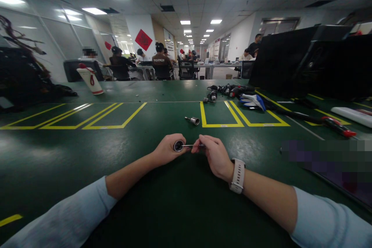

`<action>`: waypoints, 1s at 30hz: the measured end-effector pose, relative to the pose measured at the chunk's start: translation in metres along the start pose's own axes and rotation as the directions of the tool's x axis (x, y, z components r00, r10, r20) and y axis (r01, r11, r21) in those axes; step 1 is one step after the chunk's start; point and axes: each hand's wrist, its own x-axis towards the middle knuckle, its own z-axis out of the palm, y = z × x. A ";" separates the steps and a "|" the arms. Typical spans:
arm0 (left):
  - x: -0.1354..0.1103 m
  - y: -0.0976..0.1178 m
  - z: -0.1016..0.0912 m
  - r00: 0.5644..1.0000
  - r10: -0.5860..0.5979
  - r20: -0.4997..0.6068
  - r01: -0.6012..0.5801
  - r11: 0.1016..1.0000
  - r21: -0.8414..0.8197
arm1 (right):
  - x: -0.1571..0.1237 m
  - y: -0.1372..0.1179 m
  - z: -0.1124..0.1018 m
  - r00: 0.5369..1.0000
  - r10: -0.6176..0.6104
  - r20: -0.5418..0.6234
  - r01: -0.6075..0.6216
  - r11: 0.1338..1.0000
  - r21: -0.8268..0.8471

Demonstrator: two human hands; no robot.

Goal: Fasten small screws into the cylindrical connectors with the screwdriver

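My left hand (170,149) is closed around a round metal socket (178,146), its dark open end facing me. My right hand (213,153), with a pale watch on the wrist, pinches a thin metal rod (188,145). The rod reaches left to the socket's rim; whether it goes inside I cannot tell. Most of its right end is hidden by my fingers. Just beyond my hands, a second metal socket with a narrow shank (193,120) lies on its side on the green table (130,178).
Yellow tape (222,125) marks out boxes across the table. Toward the right are dark metal parts (213,96), a blue-and-white glove (252,102) and a red-black screwdriver (338,126). A tilted white cup (90,79) stands at left. People sit at desks farther back.
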 end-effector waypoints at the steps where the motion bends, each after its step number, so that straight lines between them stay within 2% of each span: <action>1: 0.000 0.000 0.000 1.000 0.001 0.001 -0.001 1.000 -0.008 | 0.001 0.000 0.000 1.000 0.028 0.000 -0.028 0.999 0.029; 5: 0.001 -0.001 0.000 1.000 0.003 0.002 -0.003 1.000 -0.031 | 0.002 0.000 -0.001 0.996 0.094 0.004 -0.094 0.991 0.091; 11: 0.000 -0.002 0.001 1.000 -0.001 -0.005 0.001 1.000 -0.012 | -0.001 -0.001 0.002 1.000 -0.022 -0.007 0.022 0.999 -0.030; 14: 0.000 -0.002 0.001 1.000 -0.013 -0.013 0.013 1.000 0.004 | -0.002 0.000 0.001 0.999 -0.025 0.028 0.026 0.999 -0.047; 20: -0.001 -0.003 0.001 1.000 0.011 -0.027 -0.012 0.999 -0.043 | 0.001 0.001 -0.003 0.991 0.129 0.048 -0.134 0.984 0.121; 24: 0.000 -0.002 0.001 1.000 0.017 -0.010 -0.017 0.998 -0.065 | 0.001 -0.001 -0.001 0.985 0.164 0.050 -0.170 0.971 0.168; 27: 0.000 -0.001 0.001 1.000 0.006 -0.008 -0.006 0.998 -0.060 | -0.001 -0.002 0.001 0.995 0.093 0.018 -0.095 0.989 0.110; 30: 0.000 -0.002 0.002 1.000 -0.003 -0.021 0.003 1.000 -0.026 | -0.002 -0.001 0.002 1.000 -0.022 -0.008 0.021 1.000 -0.018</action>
